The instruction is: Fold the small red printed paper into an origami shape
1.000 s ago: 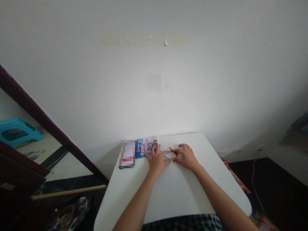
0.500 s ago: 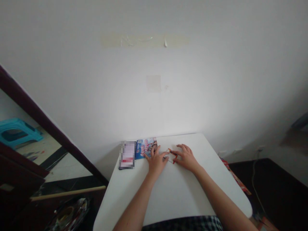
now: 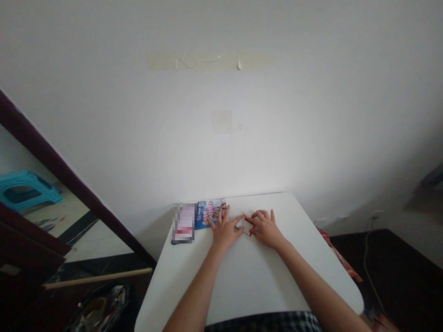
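Left hand [image 3: 225,231], fingers fanned, thumb and forefinger parted, tips at the left side of one small orange-edged paper [image 3: 246,225]; right hand [image 3: 266,230], thumb and forefinger slightly parted at its right side, firm pinch or light touch impossible to tell. Paper on white table [image 3: 270,286], between the hands; coloured edge slanting from far left to near right, long axis obscured by fingers. Blue printed leaflet [image 3: 205,214], partly under left fingers; beside it, one pixelated rectangular item [image 3: 184,223], details illegible
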A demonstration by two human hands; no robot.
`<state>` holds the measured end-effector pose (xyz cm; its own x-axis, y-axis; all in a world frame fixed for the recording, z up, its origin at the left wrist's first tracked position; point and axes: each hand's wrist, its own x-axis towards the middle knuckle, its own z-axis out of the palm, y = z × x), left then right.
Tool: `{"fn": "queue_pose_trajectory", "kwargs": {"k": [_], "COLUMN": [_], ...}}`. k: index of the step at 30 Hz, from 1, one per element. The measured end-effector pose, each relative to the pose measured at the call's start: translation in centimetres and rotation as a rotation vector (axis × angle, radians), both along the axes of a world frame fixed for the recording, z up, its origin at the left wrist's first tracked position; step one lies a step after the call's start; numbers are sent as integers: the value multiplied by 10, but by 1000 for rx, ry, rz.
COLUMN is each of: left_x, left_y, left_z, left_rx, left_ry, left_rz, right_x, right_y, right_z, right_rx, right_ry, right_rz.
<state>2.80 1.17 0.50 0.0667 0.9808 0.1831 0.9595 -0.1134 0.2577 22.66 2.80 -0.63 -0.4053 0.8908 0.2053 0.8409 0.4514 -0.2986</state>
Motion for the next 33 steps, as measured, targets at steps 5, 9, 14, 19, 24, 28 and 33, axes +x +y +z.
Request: {"fn": "queue_pose_trajectory", "kwargs": {"k": [5, 9, 14, 19, 24, 28, 33], "left_x": [-1, 0, -2, -5, -6, -7, -9], "left_y": [1, 0, 2, 5, 6, 6, 7], "left_z": [5, 10, 9, 5, 4, 3, 1], "left_rx": [-3, -28, -54, -63, -62, -50, -35], "left_ry": [30, 43, 32, 15, 26, 32, 34], "left_rz": [-32, -26, -25, -33, -27, -32, -42], "right_x": [0, -1, -1, -2, -5, -4, -5], "right_y": [0, -1, -2, -2, -3, -5, -6], "right_z": [-1, -1, -1, -1, 1, 2, 3], "right_rx": [2, -3, -4, 15, 5, -1, -9], "right_ry": [-1, -10, -10, -17, -30, -26, -37], "right_rz": [3, -8, -5, -17, -37, -35, -46]}}
